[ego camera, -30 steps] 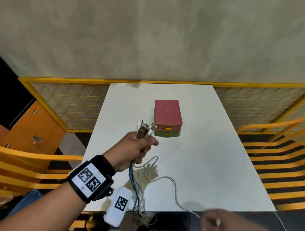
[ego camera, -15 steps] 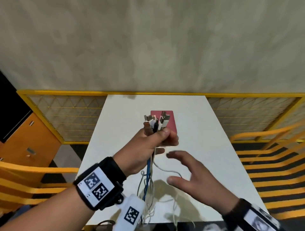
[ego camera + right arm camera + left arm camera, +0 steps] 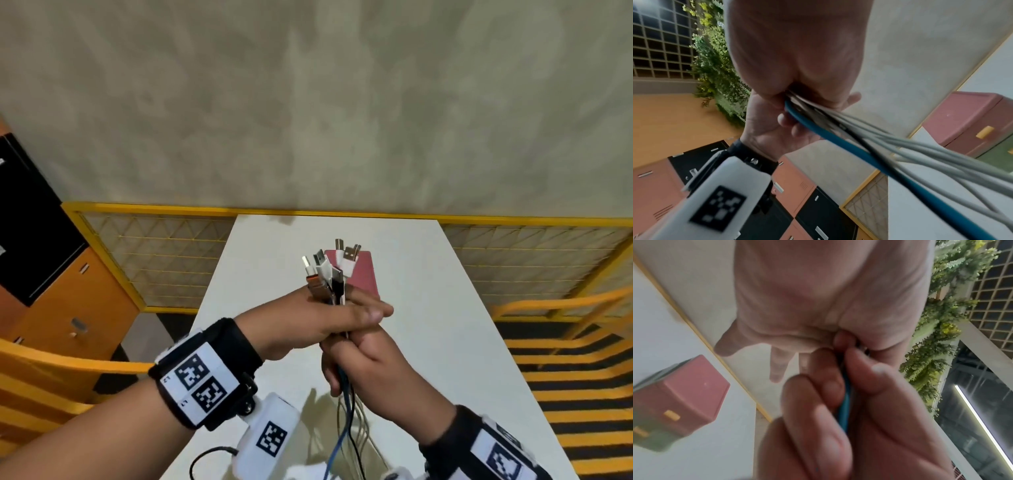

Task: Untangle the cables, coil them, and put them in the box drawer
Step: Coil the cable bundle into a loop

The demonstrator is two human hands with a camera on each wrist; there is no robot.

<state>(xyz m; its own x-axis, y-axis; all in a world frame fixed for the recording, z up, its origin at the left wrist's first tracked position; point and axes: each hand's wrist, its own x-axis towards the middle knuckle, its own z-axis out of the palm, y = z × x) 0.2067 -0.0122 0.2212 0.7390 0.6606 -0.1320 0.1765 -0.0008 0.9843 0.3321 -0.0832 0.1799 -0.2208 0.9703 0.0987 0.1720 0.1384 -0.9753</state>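
Both hands, left hand (image 3: 308, 322) and right hand (image 3: 368, 356), grip cables (image 3: 346, 404) above white table (image 3: 445, 308) by beige wall (image 3: 308, 120).

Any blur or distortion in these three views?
Head view: sharp, wide-angle bowing at the edges; cables and both hands crisp. Left wrist view: soft throughout, box smeared, fingers too close to focus. Right wrist view: cables streaked by motion, wrist marker blurred.

Evenly and softly lit from overhead, with faint shadows on the white table (image 3: 428, 308). Strongly bowed at the edges of all views. Motion-blurred and soft in both wrist views.
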